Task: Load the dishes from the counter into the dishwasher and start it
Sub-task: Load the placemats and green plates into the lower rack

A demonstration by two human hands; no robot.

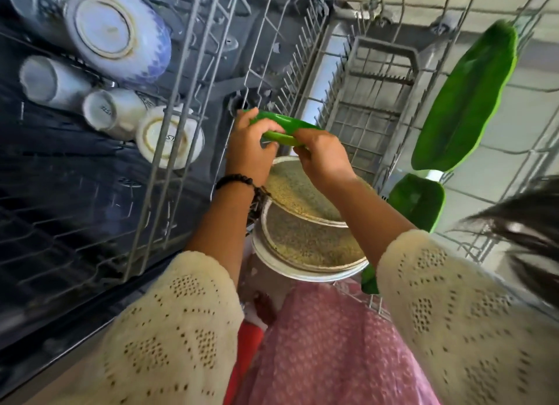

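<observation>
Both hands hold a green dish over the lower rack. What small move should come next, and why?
Probably lower the green dish, gripped by the left hand and right hand, on edge into the free tines just beyond the speckled plates. Those plates already stand there, and the rack looks unfilled behind them.

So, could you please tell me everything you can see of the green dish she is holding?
The green dish looks like glossy plastic, with a curved, raised rim. It is seen nearly edge-on, tilted, above the lower rack and just beyond the speckled plates. The left hand and right hand both grip its near edge. Its far end is hidden.
</observation>
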